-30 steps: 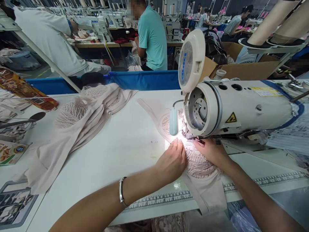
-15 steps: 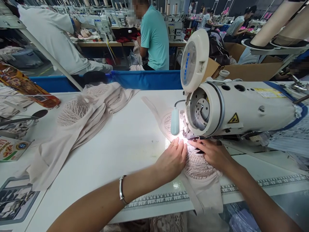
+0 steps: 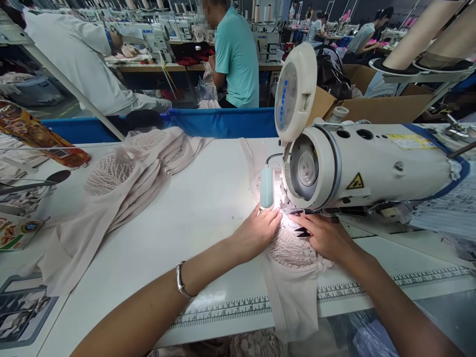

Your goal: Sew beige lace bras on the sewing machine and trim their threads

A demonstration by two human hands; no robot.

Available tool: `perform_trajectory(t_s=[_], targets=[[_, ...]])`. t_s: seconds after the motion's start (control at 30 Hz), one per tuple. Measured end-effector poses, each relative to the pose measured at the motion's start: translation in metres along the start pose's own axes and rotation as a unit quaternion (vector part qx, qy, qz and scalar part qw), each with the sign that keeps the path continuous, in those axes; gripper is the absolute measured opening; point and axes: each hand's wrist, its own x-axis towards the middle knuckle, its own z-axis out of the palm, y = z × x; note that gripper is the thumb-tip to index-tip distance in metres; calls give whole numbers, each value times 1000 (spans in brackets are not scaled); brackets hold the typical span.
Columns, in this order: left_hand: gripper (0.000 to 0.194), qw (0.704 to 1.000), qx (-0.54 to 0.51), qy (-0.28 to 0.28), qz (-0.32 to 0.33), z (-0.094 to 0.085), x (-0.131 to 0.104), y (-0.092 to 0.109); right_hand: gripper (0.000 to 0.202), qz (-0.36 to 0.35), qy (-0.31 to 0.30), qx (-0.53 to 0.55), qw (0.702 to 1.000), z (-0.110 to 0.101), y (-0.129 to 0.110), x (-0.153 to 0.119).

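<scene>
Looks like stitching in hand: pale pink lace-and-mesh fabric piece (image 3: 293, 250) lies under the lit front end of the white sewing machine (image 3: 383, 163), trailing over the near edge of the white bench (image 3: 197, 238). Left hand (image 3: 255, 233) has fingers together on it, can't tell if pinching; right hand (image 3: 330, 238) guides its right side, with black pointed snips (image 3: 303, 233) gripped in the palm. Next move calls for flat, even feed, fingertips and blades clear of the needle area, I'd judge.

Pale pink lace fabric (image 3: 293, 252) is sliding leftward with the left hand (image 3: 256, 232), while the disc (image 3: 307, 167) inside the sewing machine (image 3: 379, 166) is blurring.
</scene>
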Motion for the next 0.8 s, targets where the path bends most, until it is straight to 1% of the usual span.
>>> perform_trajectory(t_s=[0.13,0.23,0.3,0.37,0.47,0.53,0.6,0.63,0.73,0.8], targets=[[46,999,-39,-8,-11,-3,-1,-12,68,7,10,12,1000,5,2,0],[47,999,-38,-18,-3,-8,2,-17,69,6,12,35,999,9,2,1],[45,1000,-21,-18,-9,-10,6,-12,69,1,9,54,999,11,3,1],[39,999,-14,-13,-26,-11,10,1,69,-1,8,66,998,11,3,2],[32,995,-76,0,-65,-10,13,27,67,-4,14,67,998,8,2,1],[27,989,-121,1,-86,-10,12,37,65,-4,26,74,997,5,1,1],[15,986,-142,-5,-89,-11,10,37,64,-2,46,105,993,4,0,1],[10,985,-151,-6,-79,-12,9,35,63,-3,58,127,990,4,-1,1],[21,984,-169,0,-48,-13,6,25,51,-25,101,164,981,4,-2,1],[24,987,-157,-2,-42,-12,5,22,44,-46,129,144,980,3,-2,1]])
